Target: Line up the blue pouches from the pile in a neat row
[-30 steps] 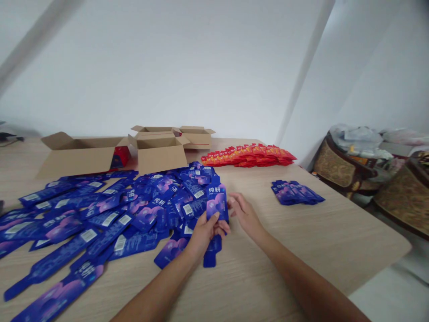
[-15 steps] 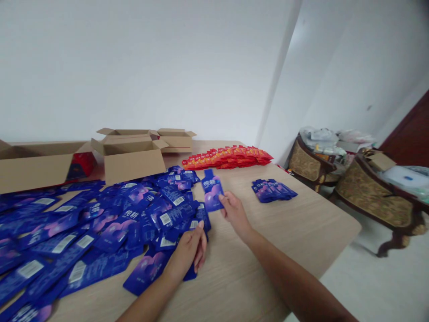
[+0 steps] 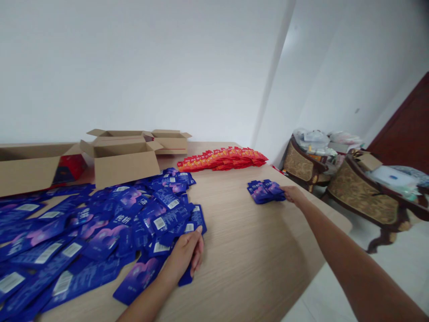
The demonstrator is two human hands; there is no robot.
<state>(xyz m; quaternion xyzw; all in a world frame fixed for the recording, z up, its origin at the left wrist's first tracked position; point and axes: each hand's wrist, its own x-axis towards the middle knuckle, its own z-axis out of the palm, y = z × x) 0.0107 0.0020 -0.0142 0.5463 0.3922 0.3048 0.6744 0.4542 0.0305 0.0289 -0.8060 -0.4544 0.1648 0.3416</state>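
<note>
At the right end of a small overlapping row of blue sachets [image 3: 263, 192], my right hand [image 3: 293, 195] pinches one blue sachet [image 3: 276, 188] by its near right edge. The sachet lies over the others in that row. My left hand [image 3: 188, 251] rests at the right edge of a large loose heap of blue sachets [image 3: 110, 232], with its fingers curled together. A blue sachet [image 3: 186, 278] pokes out from beneath it; whether the fingers grip anything is hidden. Several sachets in the heap show white barcode labels, others a pink and purple print.
Open cardboard boxes [image 3: 125, 167] stand behind the heap, against the wall. A long fanned row of red sachets [image 3: 223, 159] lies at the table's back. Beyond the table's [image 3: 234, 250] right edge are patterned chairs [image 3: 365, 201] loaded with plastic bags [image 3: 311, 139].
My right hand has carried a blue sachet from beside the heap rightward onto the small row. The left hand has hardly moved. The view has shifted slightly right.
</note>
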